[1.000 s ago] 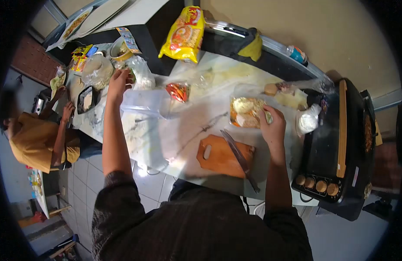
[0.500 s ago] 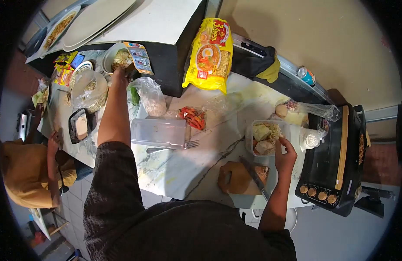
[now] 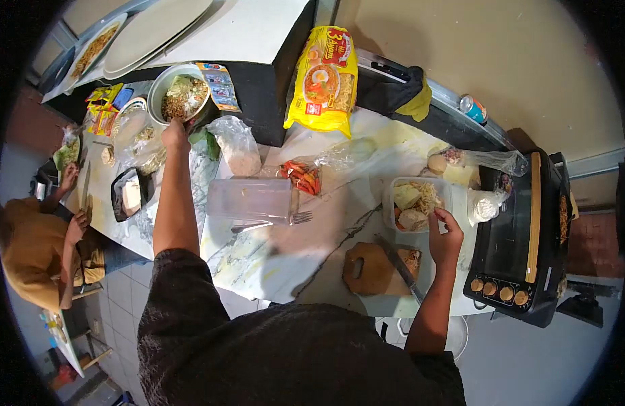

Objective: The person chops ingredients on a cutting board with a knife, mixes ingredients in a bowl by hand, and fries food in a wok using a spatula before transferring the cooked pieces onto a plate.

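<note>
My left hand (image 3: pixel 176 134) is closed on the near rim of a round bowl (image 3: pixel 155 101). Inside the bowl lie pale leafy pieces, brown crumbly bits and something white. At the right, my right hand (image 3: pixel 446 237) pinches the right edge of a clear plastic container (image 3: pixel 421 229). That container holds cabbage (image 3: pixel 406 196), shredded pale strips and other pale pieces. Just below it, a knife (image 3: pixel 398 264) lies across a wooden cutting board (image 3: pixel 364 269).
A clear plastic box (image 3: pixel 248 201), a fork (image 3: pixel 302 217) and bagged red chillies (image 3: pixel 302 177) occupy the middle. A yellow noodle pack (image 3: pixel 324 84) stands behind. The toaster oven (image 3: pixel 505 243) bounds the right; another person (image 3: pixel 28 254) holds a knife at the left.
My left hand has come out from over the bowl's contents to its near rim, and the bowl shows more fully. My right hand stays at the container. The other person's hands have moved.
</note>
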A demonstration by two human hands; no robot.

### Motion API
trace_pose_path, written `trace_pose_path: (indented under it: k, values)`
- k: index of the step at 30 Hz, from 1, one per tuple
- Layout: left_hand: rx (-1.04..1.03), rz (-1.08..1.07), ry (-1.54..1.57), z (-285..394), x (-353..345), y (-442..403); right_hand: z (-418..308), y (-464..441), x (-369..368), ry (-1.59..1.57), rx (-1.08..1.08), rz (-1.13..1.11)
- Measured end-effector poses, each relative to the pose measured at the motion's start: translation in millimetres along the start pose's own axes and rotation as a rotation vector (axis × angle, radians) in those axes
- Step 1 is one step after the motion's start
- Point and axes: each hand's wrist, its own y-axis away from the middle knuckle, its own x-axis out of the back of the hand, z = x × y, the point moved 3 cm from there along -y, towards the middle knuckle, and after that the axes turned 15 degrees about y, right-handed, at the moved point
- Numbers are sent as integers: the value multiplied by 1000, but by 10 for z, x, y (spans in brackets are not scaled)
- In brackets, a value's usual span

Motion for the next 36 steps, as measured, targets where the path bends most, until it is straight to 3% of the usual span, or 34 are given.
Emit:
trace_pose_path:
  k: [6,11,13,17,21,23,24,26,27,29,31,33,34,36]
  values:
    - [-119,-13,13,562,78,971,39,29,3,-88,104,-36]
    - [-155,-75,-220,993,443,1850,-47,-47,-54,-266,62,-25]
    - [-168,-93,-232,1171,431,2418,-232,-98,46,-197,209,-2]
    - [8,-190,-229,1220,408,3291,-835,-76,316,-367,491,9]
    - [193,-303,-233,897,123,4135,-1574,210,708,-614,1065,0]
    - [270,-357,-241,661,-64,4503,-1754,299,673,-401,1252,-147]
    - [297,-377,-245,531,-131,4650,-1768,305,651,-394,1241,-144]
    - [352,-429,-270,290,-239,4903,-1732,285,542,104,1226,25]
    - [385,-442,-285,185,-291,5011,-1674,246,538,110,1220,31]
    - [433,-477,-312,-2,-371,5193,-1506,161,431,299,1079,-134]
    - [470,-517,-313,-141,-470,5351,-1372,145,361,375,1055,-170]
    - [512,-513,-309,-254,-574,5475,-1233,172,331,443,865,-215]
    - [516,-535,-298,-321,-605,5494,-1203,176,248,485,797,-351]
    - [529,-563,-290,-429,-635,5518,-1079,226,185,547,826,-291]
